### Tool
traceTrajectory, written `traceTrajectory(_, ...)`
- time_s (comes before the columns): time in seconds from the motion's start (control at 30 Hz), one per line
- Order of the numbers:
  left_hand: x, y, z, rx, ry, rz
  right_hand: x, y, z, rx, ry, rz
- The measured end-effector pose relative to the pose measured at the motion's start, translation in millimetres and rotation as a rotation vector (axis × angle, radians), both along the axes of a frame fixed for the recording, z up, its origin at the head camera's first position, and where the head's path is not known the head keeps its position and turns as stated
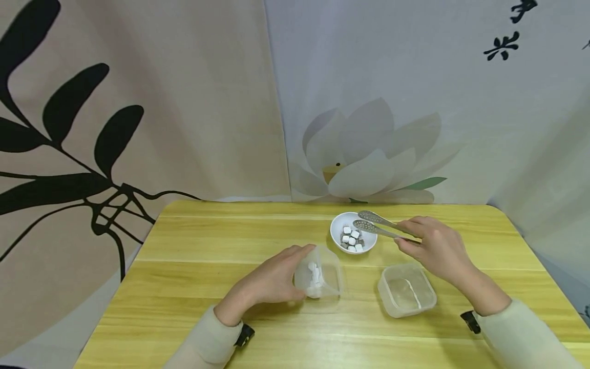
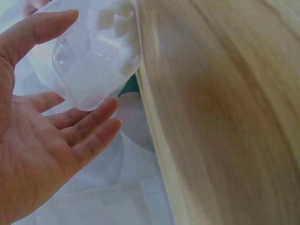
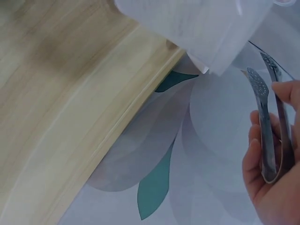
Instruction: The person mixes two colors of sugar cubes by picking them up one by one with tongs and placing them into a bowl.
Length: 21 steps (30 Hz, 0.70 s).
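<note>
My left hand (image 1: pixel 276 277) grips a clear plastic container (image 1: pixel 329 271), thumb on one side and fingers on the other. The container is tipped, its mouth facing right, and white cubes (image 1: pixel 315 277) lie inside; the left wrist view shows several of these cubes (image 2: pixel 105 18) through the plastic. In my right hand (image 1: pixel 435 248) are metal tongs (image 1: pixel 378 229) with perforated tips, their two arms spread apart with nothing between them. Those tips overlap the right side of a small white bowl (image 1: pixel 335 233) in the head view. The bowl holds several white and greyish cubes (image 1: pixel 352 241).
A second clear square container (image 1: pixel 401 309) stands upright on the wooden table (image 1: pixel 193 287), below my right hand and right of the tipped one. Behind the table's far edge hangs a printed curtain (image 1: pixel 207 102).
</note>
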State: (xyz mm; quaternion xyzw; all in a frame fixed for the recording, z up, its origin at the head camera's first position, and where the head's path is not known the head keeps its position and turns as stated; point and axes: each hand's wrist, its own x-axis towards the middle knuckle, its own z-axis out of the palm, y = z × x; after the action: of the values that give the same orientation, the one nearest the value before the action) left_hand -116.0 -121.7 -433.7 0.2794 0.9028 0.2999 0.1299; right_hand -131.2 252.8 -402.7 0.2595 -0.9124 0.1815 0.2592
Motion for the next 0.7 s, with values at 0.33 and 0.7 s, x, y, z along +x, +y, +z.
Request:
traceTrajectory(0.33, 0.5, 1.1, 1.8, 0.000, 0.000, 0.002, 2.4, -5.4, 2.3, -0.008, 0.035, 0.042)
traceTrajectory(0.7, 0.9, 0.0, 2.1, -0.002, 0.001, -0.003, 9.6, -19.7, -0.4, 0.020, 0.040, 0.170)
